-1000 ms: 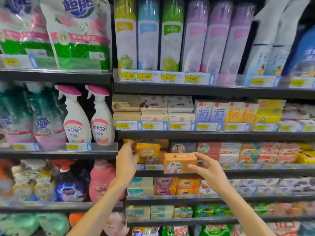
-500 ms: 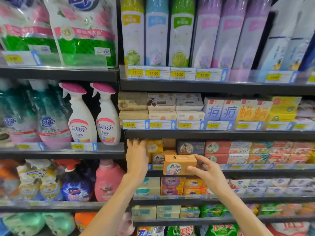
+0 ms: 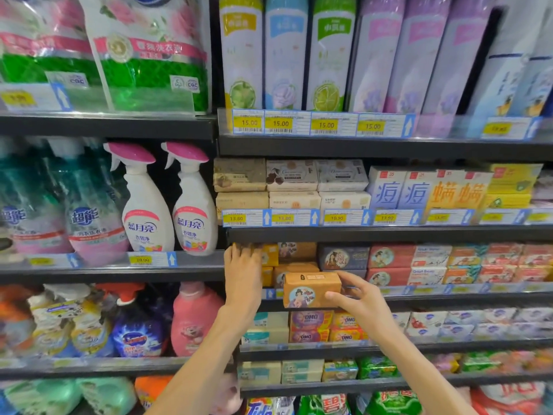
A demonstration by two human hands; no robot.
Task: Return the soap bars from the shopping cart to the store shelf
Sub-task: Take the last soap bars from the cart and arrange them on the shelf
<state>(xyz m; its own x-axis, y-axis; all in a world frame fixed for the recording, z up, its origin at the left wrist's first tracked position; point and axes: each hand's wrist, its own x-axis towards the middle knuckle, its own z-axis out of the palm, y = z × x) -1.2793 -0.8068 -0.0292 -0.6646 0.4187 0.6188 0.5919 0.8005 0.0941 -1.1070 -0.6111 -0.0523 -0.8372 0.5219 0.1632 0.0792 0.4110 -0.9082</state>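
Both hands raised: right hand (image 3: 360,298) pinches soap box (image 3: 311,289).

Your left hand (image 3: 243,272) hides its fingertips among the yellow soap boxes (image 3: 269,255) at nine o'clock. Both forearms are cut off at six o'clock. Price labels (image 3: 496,128) toward three o'clock blur unreadably.

Stacked soap boxes (image 3: 296,266) fill the shelf (image 3: 389,235) bay nearly to the shelf above; the left hand (image 3: 243,275) blocks its left end.
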